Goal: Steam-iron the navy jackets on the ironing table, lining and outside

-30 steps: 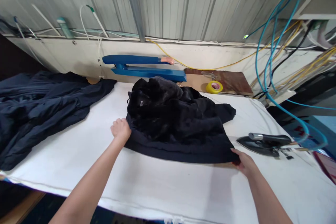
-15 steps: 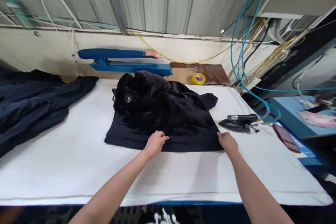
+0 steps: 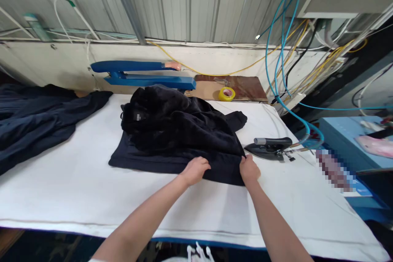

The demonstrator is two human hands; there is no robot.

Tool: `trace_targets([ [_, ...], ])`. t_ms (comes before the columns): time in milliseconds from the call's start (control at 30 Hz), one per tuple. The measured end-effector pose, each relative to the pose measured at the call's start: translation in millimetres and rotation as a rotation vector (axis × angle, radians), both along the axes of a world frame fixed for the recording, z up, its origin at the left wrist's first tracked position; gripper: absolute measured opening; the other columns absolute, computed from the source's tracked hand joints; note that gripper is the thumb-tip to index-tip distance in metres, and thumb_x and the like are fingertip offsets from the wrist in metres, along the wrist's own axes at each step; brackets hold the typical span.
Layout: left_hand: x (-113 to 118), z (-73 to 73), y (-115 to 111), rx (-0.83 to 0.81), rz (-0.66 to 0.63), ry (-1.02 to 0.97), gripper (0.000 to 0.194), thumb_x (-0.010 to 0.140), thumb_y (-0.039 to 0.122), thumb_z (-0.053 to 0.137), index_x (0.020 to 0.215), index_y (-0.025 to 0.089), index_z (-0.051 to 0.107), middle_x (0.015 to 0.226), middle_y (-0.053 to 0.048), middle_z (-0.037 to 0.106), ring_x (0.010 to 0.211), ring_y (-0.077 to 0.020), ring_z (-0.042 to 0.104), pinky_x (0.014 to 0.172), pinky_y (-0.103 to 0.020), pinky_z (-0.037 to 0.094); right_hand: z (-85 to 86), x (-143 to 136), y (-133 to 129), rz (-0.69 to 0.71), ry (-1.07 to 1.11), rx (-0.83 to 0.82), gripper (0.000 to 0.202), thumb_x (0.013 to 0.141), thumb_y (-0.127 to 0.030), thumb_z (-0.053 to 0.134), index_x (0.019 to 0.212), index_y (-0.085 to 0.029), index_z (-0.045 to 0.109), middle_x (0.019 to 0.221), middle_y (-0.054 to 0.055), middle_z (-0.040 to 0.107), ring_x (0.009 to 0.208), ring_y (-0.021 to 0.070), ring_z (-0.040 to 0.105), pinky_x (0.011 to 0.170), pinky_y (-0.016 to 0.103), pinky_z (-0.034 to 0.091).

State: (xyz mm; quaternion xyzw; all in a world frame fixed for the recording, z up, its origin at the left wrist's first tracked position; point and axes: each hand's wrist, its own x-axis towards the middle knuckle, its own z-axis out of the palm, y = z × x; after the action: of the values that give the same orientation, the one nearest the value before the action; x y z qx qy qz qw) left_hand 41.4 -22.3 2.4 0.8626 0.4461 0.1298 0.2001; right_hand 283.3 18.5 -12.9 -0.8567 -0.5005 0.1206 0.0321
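Note:
A dark navy jacket (image 3: 175, 131) with a black furry lining lies on the white-covered table (image 3: 76, 196), its lining side up and a small label near the collar at the left. My left hand (image 3: 196, 170) grips the jacket's near hem, fingers curled over the edge. At the hem's right corner, my right hand (image 3: 249, 169) pinches the cloth. Just beyond that corner rests a steam iron (image 3: 272, 148) on its soleplate, close to my right fingers, with hoses running off behind it.
Another dark garment (image 3: 46, 118) covers the table's left end. Along the back are a blue sleeve board (image 3: 141, 71), a brown board (image 3: 245, 86) and a yellow tape roll (image 3: 226, 94). Blue hoses (image 3: 278, 45) hang at the right, above a blue box (image 3: 346, 131).
My left hand has slid rightward along the hem, nearer my right hand. The right hand still holds the corner, and the hem's right end has come slightly toward me. The view has shifted a little.

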Motion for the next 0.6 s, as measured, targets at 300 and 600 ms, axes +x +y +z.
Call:
trace_targets([
  [300, 56.1, -20.0, 11.0, 0.086, 0.23, 0.131, 0.046, 0.075, 0.044, 0.052, 0.121, 0.043, 0.042, 0.116, -0.005, 0.045, 0.108, -0.0259, 0.039, 0.09, -0.047, 0.029, 50.3, 68.4, 31.8, 0.405, -0.093, 0.276, 0.033, 0.081, -0.032, 0.039, 0.111, -0.02, 0.047, 0.109, 0.011, 0.056, 0.106, 0.0247, 0.046, 0.088, 0.036, 0.032],
  [600, 56.1, -19.0, 11.3, 0.099, 0.208, 0.086, 0.05, 0.077, 0.048, 0.047, 0.126, 0.041, 0.037, 0.135, -0.003, 0.032, 0.124, -0.029, 0.022, 0.097, -0.056, 0.013, 81.3, 127.9, 125.3, 0.76, -0.129, -0.371, 0.064, 0.055, -0.071, 0.052, 0.096, -0.022, 0.06, 0.092, 0.009, 0.063, 0.089, 0.0295, 0.054, 0.07, 0.035, 0.038],
])
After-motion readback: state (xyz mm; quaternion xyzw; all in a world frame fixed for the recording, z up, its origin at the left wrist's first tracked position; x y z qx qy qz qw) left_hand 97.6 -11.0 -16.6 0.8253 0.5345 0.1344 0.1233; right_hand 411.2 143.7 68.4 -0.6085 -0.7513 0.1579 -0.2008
